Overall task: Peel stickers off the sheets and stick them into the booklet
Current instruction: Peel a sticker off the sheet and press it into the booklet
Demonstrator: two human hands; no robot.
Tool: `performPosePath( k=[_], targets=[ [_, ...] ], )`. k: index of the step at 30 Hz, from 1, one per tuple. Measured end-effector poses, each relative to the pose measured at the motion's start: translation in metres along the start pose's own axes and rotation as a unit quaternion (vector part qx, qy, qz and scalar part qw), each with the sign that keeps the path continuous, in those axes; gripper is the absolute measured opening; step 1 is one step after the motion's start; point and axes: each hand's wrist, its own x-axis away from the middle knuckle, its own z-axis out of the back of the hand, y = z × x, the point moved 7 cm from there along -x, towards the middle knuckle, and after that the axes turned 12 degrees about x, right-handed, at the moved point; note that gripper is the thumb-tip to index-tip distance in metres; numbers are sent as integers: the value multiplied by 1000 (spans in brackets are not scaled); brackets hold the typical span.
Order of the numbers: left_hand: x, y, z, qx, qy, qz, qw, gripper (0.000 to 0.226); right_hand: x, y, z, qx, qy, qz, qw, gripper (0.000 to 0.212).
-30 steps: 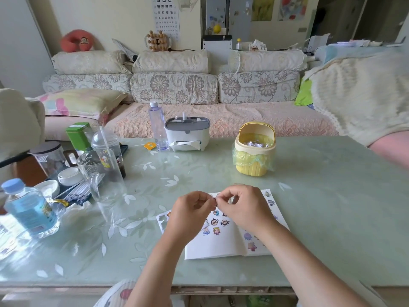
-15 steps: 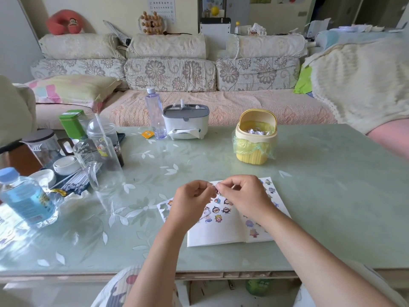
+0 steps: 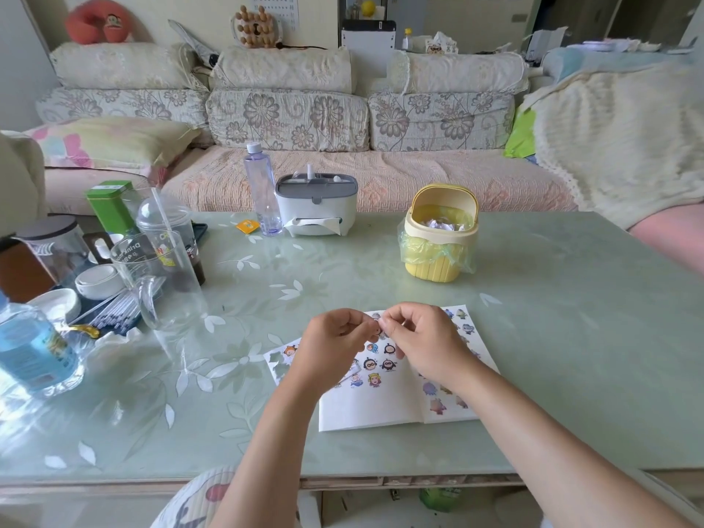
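We see a pale green counter (image 3: 552, 356) filling most of the frame, with a flowered sofa (image 3: 289, 120) across the top. In the lower centre an open booklet (image 3: 381, 405) lies flat on the counter, with cartoon stickers dotted over both white pages. At the left edge stands a water bottle (image 3: 30, 356) with a blue label, and we cannot read its print.

The left hand (image 3: 335, 344) and right hand (image 3: 423, 341) meet over the booklet's upper edge. Their outer fingers are curled in.

Left of centre a clear jug (image 3: 152, 276) carries the word "Drink", which we see reversed. The smaller lines under it are too fine to make out. Above the booklet a yellow bin (image 3: 438, 257), lined with a yellow-green bag, holds crumpled white paper. At upper centre a grey and white tissue box (image 3: 316, 203) has a tissue hanging from its front slot.

A sticker sheet (image 3: 284, 362) with cut-out gaps pokes out from under the left hand, touching the booklet's left side. Last comes the sticker (image 3: 377, 326). The thumb and forefinger tips of both hands pinch it where they meet, and it is too small for us to read.
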Motion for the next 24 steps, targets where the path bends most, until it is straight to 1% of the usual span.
performPosePath(
  k=[2, 6, 8, 13, 20, 24],
  targets=[
    [-3, 0, -1, -13, -7, 4, 1000, 15, -2, 5, -3, -30, -25, -24, 999, 17],
    [-6, 4, 0, -6, -5, 5, 1000, 16, -9, 8, -5, -128, -87, -63, 986, 15],
    [-7, 8, 2, -7, -5, 2, 1000, 16, -11, 8, -4, -141, -105, -62, 982, 17],
    [-4, 15, 3, -22, -21, 6, 1000, 17, -13, 3, 1, -106, -110, -32, 988, 13],
    [-5, 20, 4, -31, -23, -2, 999, 17, -16, -6, 6, -43, -76, 0, 996, 15],
    [-6, 16, 3, -66, -34, -2, 997, 16, -15, -4, 5, 0, -61, 7, 998, 18]
  ],
)
